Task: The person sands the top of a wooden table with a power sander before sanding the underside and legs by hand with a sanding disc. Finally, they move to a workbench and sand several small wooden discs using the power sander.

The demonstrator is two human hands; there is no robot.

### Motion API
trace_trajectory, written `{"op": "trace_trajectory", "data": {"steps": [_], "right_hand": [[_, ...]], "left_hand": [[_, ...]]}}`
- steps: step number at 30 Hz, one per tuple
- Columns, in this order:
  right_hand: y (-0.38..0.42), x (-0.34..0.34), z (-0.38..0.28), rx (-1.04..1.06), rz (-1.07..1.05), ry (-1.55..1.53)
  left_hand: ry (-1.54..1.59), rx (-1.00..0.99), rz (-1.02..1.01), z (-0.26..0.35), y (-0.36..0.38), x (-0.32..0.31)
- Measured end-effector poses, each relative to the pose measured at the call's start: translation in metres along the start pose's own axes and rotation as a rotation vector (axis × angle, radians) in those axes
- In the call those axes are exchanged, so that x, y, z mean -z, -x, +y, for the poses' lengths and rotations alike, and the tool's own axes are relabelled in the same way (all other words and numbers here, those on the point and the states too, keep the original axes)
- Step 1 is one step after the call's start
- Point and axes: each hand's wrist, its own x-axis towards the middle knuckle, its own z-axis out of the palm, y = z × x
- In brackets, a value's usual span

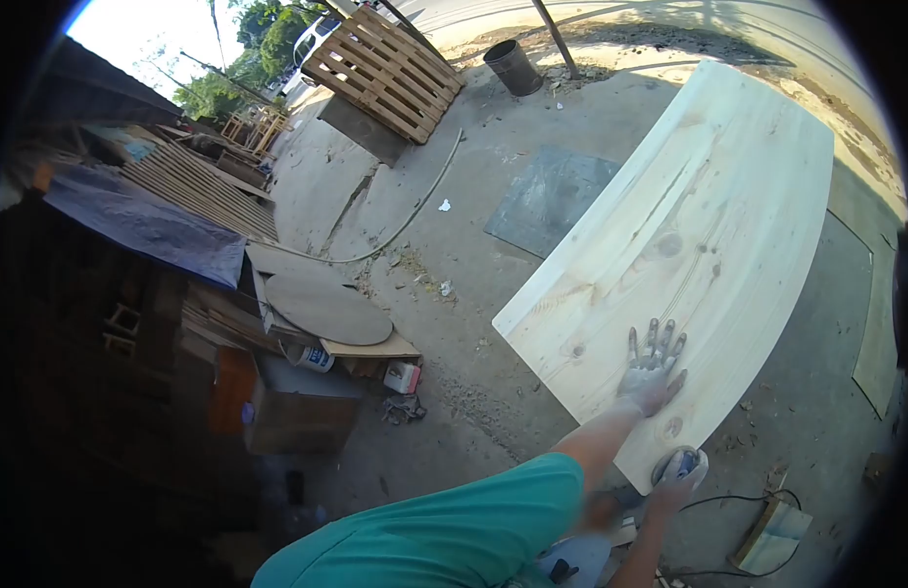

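A long pale wooden board [738, 196] with knots and grain lines stretches away in front of me. My left hand [652, 372], coated in whitish dust, lies flat on its surface with the fingers spread. At the board's near end, my right hand [681, 472] is wrapped round a small dark blue sander [685, 461]. The sander's round pad rests on the board near its corner. My right fingers partly cover the tool, so its underside is hidden.
A black cord [733, 498] runs on the floor near a wood block [773, 536]. To the left are a round wooden panel [328, 302], a white bucket [315, 359] and a box [302, 407]. Farther off stand a pallet [385, 73] and a dark metal bin [513, 69].
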Motion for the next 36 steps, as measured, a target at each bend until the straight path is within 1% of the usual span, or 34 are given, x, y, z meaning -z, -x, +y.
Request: {"op": "trace_trajectory", "data": {"steps": [1, 2, 4, 5, 6, 7, 9, 12, 13, 16, 17, 18, 19, 20, 21, 22, 23, 24, 25, 26, 27, 28, 29, 31, 33, 35, 36], "right_hand": [[-0.044, -0.003, -0.013, -0.017, 0.043, -0.05], [-0.095, -0.01, -0.03, 0.031, 0.156, 0.032], [-0.186, -0.019, -0.05, 0.043, 0.224, 0.208], [-0.22, -0.026, -0.053, 0.073, 0.274, 0.238], [-0.235, -0.024, -0.048, 0.1, 0.297, 0.25], [-0.234, -0.022, -0.046, 0.126, 0.289, 0.229], [-0.185, -0.009, -0.037, 0.107, 0.227, 0.165], [-0.023, 0.003, -0.009, 0.007, 0.207, 0.001], [0.033, 0.001, 0.007, -0.059, 0.179, -0.04], [0.064, 0.001, 0.017, -0.065, 0.149, -0.089], [0.028, -0.002, 0.012, -0.127, 0.158, -0.161], [-0.02, -0.01, 0.014, -0.093, 0.214, -0.277], [-0.074, -0.017, 0.011, -0.111, 0.259, -0.399], [-0.121, -0.011, -0.002, -0.218, 0.214, -0.458], [-0.162, -0.02, 0.005, -0.152, 0.241, -0.554], [-0.178, -0.032, 0.011, -0.169, 0.233, -0.612], [-0.181, -0.038, 0.018, -0.185, 0.232, -0.664], [-0.155, -0.032, 0.02, -0.23, 0.184, -0.693], [-0.113, -0.026, 0.02, -0.276, 0.138, -0.718], [-0.06, -0.027, 0.029, -0.289, 0.138, -0.709], [-0.003, -0.043, 0.052, -0.276, 0.119, -0.75], [0.052, -0.04, 0.056, -0.392, 0.072, -0.759], [0.099, -0.042, 0.055, -0.504, 0.069, -0.782], [0.11, -0.044, 0.055, -0.534, 0.057, -0.781], [0.058, -0.028, 0.047, -0.416, 0.038, -0.732], [-0.011, -0.021, 0.045, -0.381, -0.04, -0.63], [-0.035, -0.029, 0.047, -0.314, 0.007, -0.635]], "left_hand": [[-0.006, -0.017, -0.023, 0.002, -0.003, 0.0], [-0.039, -0.02, 0.042, 0.002, -0.008, -0.009], [-0.096, -0.058, 0.157, -0.002, -0.01, -0.036], [-0.094, -0.06, 0.146, -0.001, -0.011, -0.039], [-0.085, -0.074, 0.187, -0.001, -0.01, -0.043], [-0.111, -0.081, 0.19, 0.0, -0.01, -0.044], [-0.165, -0.079, 0.182, 0.003, -0.01, -0.045], [-0.229, -0.082, 0.184, 0.001, -0.012, -0.053], [-0.236, -0.086, 0.183, 0.003, -0.015, -0.054], [-0.271, -0.072, 0.186, -0.001, -0.01, -0.055], [-0.267, -0.077, 0.194, 0.0, -0.011, -0.057], [-0.261, -0.078, 0.205, 0.001, -0.012, -0.059], [-0.25, -0.083, 0.198, 0.001, -0.009, -0.059], [-0.234, -0.082, 0.196, 0.004, -0.008, -0.057], [-0.215, -0.076, 0.199, 0.005, -0.008, -0.056], [-0.226, -0.075, 0.207, 0.002, -0.007, -0.057], [-0.23, -0.08, 0.215, 0.002, -0.01, -0.058], [-0.23, -0.085, 0.216, 0.002, -0.009, -0.059], [-0.23, -0.089, 0.219, -0.001, -0.006, -0.061], [-0.227, -0.096, 0.227, -0.002, -0.007, -0.064], [-0.221, -0.097, 0.243, -0.002, -0.011, -0.066], [-0.219, -0.103, 0.244, -0.002, -0.012, -0.066], [-0.215, -0.1, 0.234, -0.004, -0.007, -0.066], [-0.202, -0.105, 0.243, 0.0, -0.009, -0.064], [-0.206, -0.106, 0.245, -0.001, -0.008, -0.063], [-0.209, -0.106, 0.248, -0.001, -0.007, -0.066], [-0.215, -0.105, 0.25, -0.002, -0.008, -0.067]]}}
